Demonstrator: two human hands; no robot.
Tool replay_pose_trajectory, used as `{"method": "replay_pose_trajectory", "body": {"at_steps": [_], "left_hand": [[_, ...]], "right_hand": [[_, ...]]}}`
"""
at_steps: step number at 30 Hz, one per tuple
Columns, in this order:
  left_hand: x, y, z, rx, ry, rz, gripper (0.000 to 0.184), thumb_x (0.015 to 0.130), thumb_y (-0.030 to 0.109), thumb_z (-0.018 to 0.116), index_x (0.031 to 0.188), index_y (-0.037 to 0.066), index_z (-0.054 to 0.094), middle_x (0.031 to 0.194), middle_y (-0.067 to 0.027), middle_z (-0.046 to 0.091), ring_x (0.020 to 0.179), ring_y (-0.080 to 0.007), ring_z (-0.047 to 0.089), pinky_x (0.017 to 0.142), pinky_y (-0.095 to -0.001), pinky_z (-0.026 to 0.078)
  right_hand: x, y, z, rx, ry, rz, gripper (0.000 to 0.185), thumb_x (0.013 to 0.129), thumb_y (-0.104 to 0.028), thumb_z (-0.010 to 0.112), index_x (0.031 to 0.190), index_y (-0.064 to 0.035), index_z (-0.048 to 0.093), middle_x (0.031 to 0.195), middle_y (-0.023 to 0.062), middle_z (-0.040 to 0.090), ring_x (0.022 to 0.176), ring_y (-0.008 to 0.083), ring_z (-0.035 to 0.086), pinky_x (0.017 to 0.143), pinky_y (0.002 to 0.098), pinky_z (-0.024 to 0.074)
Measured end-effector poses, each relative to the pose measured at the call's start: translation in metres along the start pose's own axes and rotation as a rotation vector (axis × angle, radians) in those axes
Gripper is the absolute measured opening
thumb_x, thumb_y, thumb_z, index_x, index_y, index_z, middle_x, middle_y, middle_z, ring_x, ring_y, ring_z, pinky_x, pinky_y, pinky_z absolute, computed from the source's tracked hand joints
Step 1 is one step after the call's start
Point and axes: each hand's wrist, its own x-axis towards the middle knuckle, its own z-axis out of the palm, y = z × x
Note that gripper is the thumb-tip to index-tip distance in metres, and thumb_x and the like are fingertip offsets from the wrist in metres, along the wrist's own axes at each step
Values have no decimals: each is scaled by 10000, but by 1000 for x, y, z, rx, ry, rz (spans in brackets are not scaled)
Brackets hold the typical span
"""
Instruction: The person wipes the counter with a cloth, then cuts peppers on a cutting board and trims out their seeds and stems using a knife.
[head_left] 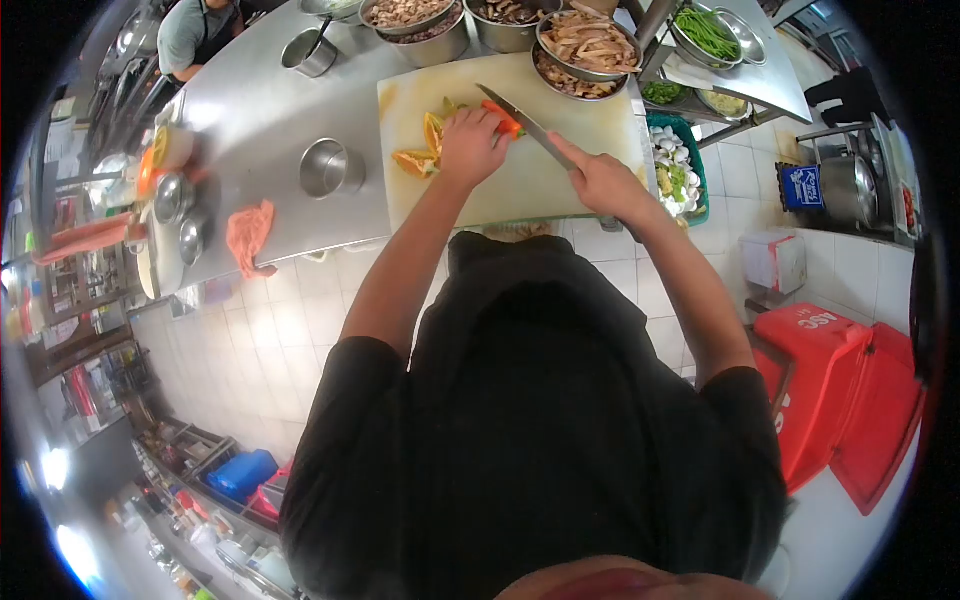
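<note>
My right hand (pixel 608 184) is wrapped round the handle of a kitchen knife (pixel 528 127), its long blade pointing away and to the left over the white cutting board (pixel 545 195). Just left of the blade, my left hand (pixel 472 148) has its fingers bent down on an orange-red pepper piece (pixel 503 117); part of it is hidden under the fingers. Beside that hand lie orange-yellow pepper pieces, one cut open with its pale inside showing (pixel 414 162) and another standing close by (pixel 433 132). A greenish bit shows beyond the fingers.
Metal bowls of sliced food (pixel 590 45) stand along the board's far edge. To the left are an empty steel pot (pixel 329 168) and a salmon-coloured cloth (pixel 250 236). A green basket (pixel 703 190) with scraps sits at right, a red bin (pixel 815 370) lower right. Another person (pixel 195 40) stands across.
</note>
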Motion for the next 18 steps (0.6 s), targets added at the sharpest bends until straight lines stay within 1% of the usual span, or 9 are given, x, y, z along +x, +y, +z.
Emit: {"method": "replay_pose_trajectory", "body": {"at_steps": [3,9,12,15,18], "left_hand": [[1,0,3,30,28,8,296,791,258,776,1055,133,726,1066,-95,718,1027,-318,642,946,-481,479],[0,-4,14,33,8,-52,251,796,262,768,1026,164,743,1043,-76,727,1058,-288,633,894,-460,471],[2,-5,15,7,-35,-84,212,797,268,762,971,149,745,1028,-25,722,1069,-243,619,929,-437,425],[1,-3,14,11,-24,-115,212,792,269,770,968,153,752,1011,-18,726,1065,-238,621,915,-426,421],[0,-4,18,19,-6,-89,213,779,265,784,961,159,757,998,-16,729,1052,-237,624,894,-417,419]], "right_hand": [[4,0,1,-18,-39,12,712,939,-140,497,1613,-275,311,873,300,685,830,466,674,807,572,531],[14,0,9,-21,-35,16,723,935,-126,478,1616,-283,294,909,300,691,858,475,677,818,571,527],[20,-7,9,-14,-59,51,736,919,-101,467,1613,-278,300,959,311,692,907,479,678,841,568,523],[34,-7,17,-1,-65,58,759,900,-78,459,1614,-277,299,1019,321,690,959,484,676,868,562,522],[45,-8,20,16,-66,34,787,887,-68,459,1622,-284,280,1074,323,685,994,489,672,888,553,522]]}}
